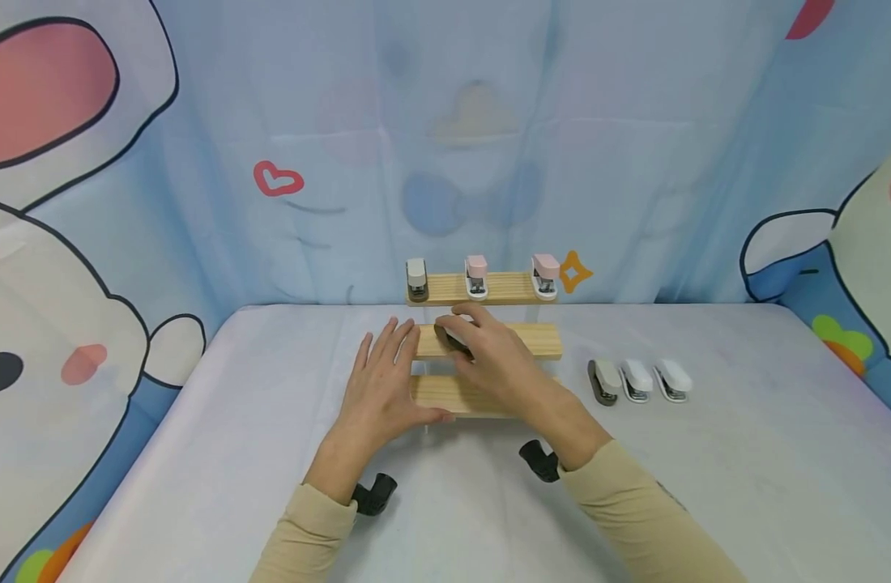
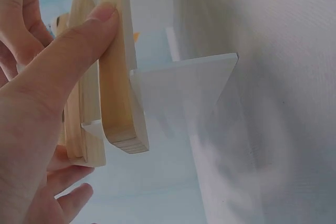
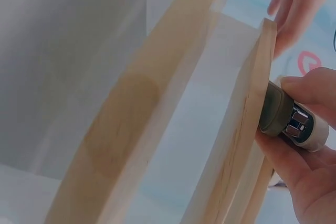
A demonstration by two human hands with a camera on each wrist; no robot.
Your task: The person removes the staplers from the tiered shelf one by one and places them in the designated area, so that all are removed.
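A three-tier wooden rack (image 1: 533, 332) with clear supports stands on the table. My right hand (image 1: 500, 356) pinches a mini stapler (image 3: 278, 109) with a dark base and pale top, right at the middle shelf (image 3: 265, 56). In the head view that hand partly covers the stapler. My left hand (image 1: 380, 389) steadies the rack at its left end, fingers fairly straight. Its thumb (image 2: 86, 38) presses on the front of the lowest shelf (image 2: 118, 87), and the other fingers touch the end of the middle shelf.
On the top shelf stand a grey stapler (image 1: 416, 279) and two pink staplers (image 1: 476, 275). Right of the rack, a grey stapler (image 1: 603, 382) and two white staplers (image 1: 637, 380) sit in a row on the table. A patterned curtain (image 1: 329, 97) hangs behind.
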